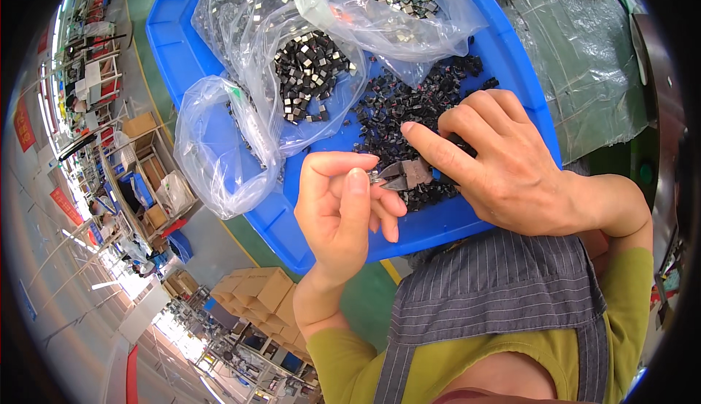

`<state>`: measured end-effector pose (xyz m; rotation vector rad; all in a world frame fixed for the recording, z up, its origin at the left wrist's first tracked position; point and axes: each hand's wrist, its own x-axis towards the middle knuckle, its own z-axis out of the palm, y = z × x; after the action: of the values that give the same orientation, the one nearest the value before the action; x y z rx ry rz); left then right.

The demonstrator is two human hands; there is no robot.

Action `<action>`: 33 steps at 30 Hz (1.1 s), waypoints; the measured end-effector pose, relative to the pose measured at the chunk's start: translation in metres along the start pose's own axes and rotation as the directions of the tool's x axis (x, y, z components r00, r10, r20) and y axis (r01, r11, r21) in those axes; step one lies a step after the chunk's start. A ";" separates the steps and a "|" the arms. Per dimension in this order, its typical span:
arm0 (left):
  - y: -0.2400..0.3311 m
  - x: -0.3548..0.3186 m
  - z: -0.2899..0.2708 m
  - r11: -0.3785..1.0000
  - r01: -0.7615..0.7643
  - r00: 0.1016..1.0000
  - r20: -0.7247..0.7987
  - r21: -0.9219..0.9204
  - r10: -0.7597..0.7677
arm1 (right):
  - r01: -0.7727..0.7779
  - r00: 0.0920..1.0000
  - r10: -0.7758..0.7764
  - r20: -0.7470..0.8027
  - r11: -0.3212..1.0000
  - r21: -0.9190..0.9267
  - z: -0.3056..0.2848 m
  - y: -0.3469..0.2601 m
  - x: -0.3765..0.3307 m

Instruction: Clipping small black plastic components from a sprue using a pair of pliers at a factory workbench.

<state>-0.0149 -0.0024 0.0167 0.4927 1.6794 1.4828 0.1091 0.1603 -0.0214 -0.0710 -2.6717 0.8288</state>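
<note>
Left hand (342, 210) raised over the near edge of the blue tray (504, 54), thumb and forefinger pinched together on a tiny metallic part (373, 177), too small to make out beyond a silvery glint. Right hand (504, 159) wraps closed around small cutting pliers (403, 174), forefinger laid along the top; the dull grey jaws point left and meet the part at the left fingertips, dark handles hidden in the palm. Beneath both hands, a loose heap of small black components (409, 105) lies on the tray floor. Farther back, clear plastic bags (307, 75) hold square dark and silvery pieces; one bag at left lies mostly slack. Grey striped apron (496, 287) over olive sleeves below.
</note>
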 end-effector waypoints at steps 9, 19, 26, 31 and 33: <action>0.000 0.000 0.001 1.000 0.015 1.000 0.014 -0.027 -0.015 | 0.018 1.000 -0.018 0.004 0.993 -0.117 0.000 -0.001 0.000; -0.001 0.000 0.002 0.999 -0.029 0.999 -0.013 0.021 0.029 | 0.016 1.000 -0.013 0.027 0.994 -0.109 0.000 0.000 -0.001; -0.002 0.001 0.001 0.997 -0.034 0.999 -0.010 0.069 0.034 | 0.024 0.996 -0.013 0.092 0.992 -0.124 0.001 0.000 -0.003; -0.005 0.004 -0.003 0.983 -0.090 0.996 0.038 0.163 0.085 | 0.025 0.993 -0.009 0.115 0.990 -0.138 0.001 0.000 -0.002; -0.007 0.006 -0.004 0.982 -0.102 0.994 0.057 0.157 0.095 | 0.031 0.990 -0.012 0.138 0.990 -0.135 0.001 0.000 -0.003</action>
<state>-0.0201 -0.0024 0.0085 0.7026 1.7652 1.4003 0.1116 0.1593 -0.0228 -0.0185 -2.8510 0.6642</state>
